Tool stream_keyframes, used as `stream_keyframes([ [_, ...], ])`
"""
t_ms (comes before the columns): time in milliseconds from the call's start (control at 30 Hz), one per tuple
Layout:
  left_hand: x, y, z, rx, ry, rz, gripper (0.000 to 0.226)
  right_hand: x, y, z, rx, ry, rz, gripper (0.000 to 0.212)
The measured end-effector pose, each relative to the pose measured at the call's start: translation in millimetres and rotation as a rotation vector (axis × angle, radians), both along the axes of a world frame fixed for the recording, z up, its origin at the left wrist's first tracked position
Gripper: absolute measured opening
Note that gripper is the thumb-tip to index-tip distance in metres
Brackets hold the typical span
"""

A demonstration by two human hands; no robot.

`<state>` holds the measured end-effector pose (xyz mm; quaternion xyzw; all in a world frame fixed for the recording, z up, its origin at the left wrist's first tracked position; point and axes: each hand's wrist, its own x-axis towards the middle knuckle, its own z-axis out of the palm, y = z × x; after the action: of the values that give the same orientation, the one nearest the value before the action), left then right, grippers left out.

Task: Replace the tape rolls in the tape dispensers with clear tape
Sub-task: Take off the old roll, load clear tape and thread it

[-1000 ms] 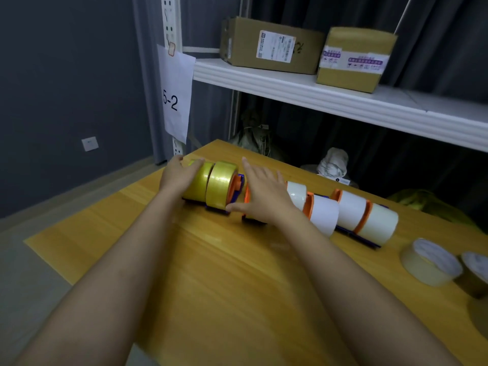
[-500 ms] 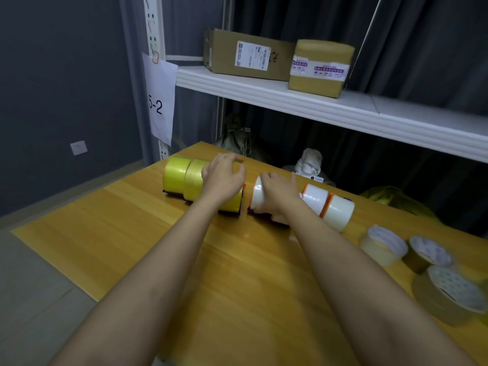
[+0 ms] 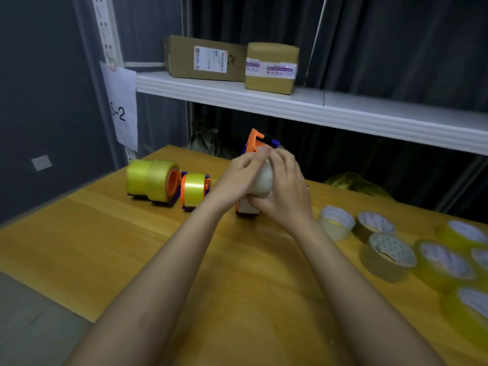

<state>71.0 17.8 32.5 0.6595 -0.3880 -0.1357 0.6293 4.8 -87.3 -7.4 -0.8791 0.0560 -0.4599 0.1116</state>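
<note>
Gripping white-roll dispenser (image 3: 254, 165) upright over table (image 3: 132, 247): right hand (image 3: 284, 188) wrapping roll, left hand (image 3: 237, 178) pinching near top. Judging swap barely starting; yellow-roll dispensers (image 3: 163, 183) sitting untouched at left, spare rolls (image 3: 388, 256) lying at right, none fitted.

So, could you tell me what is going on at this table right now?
A person is working on a tape dispenser loaded with a white tape roll, holding it upright above the wooden table. The right hand grips the roll while the left hand pinches near its top. Two yellow-loaded dispensers lie at the left, and loose tape rolls lie at the right. No clear roll is fitted yet.
</note>
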Motion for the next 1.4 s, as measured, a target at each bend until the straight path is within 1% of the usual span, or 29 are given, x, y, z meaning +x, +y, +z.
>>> stream_keyframes([
  [67,-20,-6,-1,-0.024,-0.026,-0.039,0.038,-22,1,-5,0.044,-0.031,0.016,0.086],
  [133,-35,-11,-3,-0.052,-0.021,-0.064,0.035,-46,-2,-5,0.153,-0.055,0.058,0.088],
  [167,-41,-12,-4,-0.063,-0.005,-0.084,0.037,-58,-4,-4,0.212,-0.069,0.083,0.089],
  [200,-45,-13,-4,-0.066,0.013,-0.101,0.04,-68,-8,-3,0.254,-0.093,0.103,0.086],
  [267,-50,-16,-5,-0.05,0.049,-0.126,0.049,-87,-18,-3,0.282,-0.166,0.094,0.064],
  [300,-53,-17,-5,-0.041,0.073,-0.133,0.05,-94,-24,-4,0.282,-0.197,0.063,0.053],
  [367,-57,-19,-8,-0.015,0.098,-0.132,0.046,-103,-30,-8,0.232,-0.212,-0.034,0.04],
  [433,-61,-21,-14,0.027,0.088,-0.11,0.044,-112,-32,-13,0.126,-0.149,-0.139,0.036],
  [500,-61,-23,-21,0.097,0.088,-0.095,0.043,-119,-31,-17,0.098,-0.02,-0.11,0.041],
  [600,-60,-28,-29,0.266,0.112,-0.08,0.05,-129,-34,-22,0.241,0.268,0.059,0.053],
  [667,-58,-29,-34,0.345,0.102,-0.083,0.064,-133,-39,-25,0.392,0.43,0.139,0.049],
  [733,-56,-33,-44,0.374,0.082,-0.072,0.073,-134,-41,-34,0.499,0.468,0.197,0.046],
  [800,-57,-38,-56,0.377,0.051,0.002,0.068,-131,-42,-46,0.546,0.465,0.195,0.047],
  [933,-60,-43,-81,0.262,-0.063,0.12,0.055,-130,-40,-66,0.696,0.429,0.224,0.047],
  [1033,-58,-40,-94,0.109,-0.116,0.196,0.047,-129,-40,-71,0.691,0.417,0.196,0.052],
  [1100,-60,-38,-104,-0.008,-0.191,0.201,0.039,-127,-41,-73,0.675,0.408,0.17,0.054],
  [1167,-63,-36,-115,-0.057,-0.291,0.17,0.032,-125,-40,-75,0.638,0.394,0.135,0.055],
  [1233,-63,-34,-127,-0.083,-0.343,0.145,0.03,-123,-39,-78,0.576,0.389,0.084,0.057],
  [1333,-58,-34,-134,-0.101,-0.302,0.094,0.03,-124,-38,-81,0.417,0.423,-0.032,0.062],
  [1400,-55,-36,-135,-0.106,-0.299,0.073,0.03,-126,-39,-81,0.367,0.45,-0.056,0.061],
])
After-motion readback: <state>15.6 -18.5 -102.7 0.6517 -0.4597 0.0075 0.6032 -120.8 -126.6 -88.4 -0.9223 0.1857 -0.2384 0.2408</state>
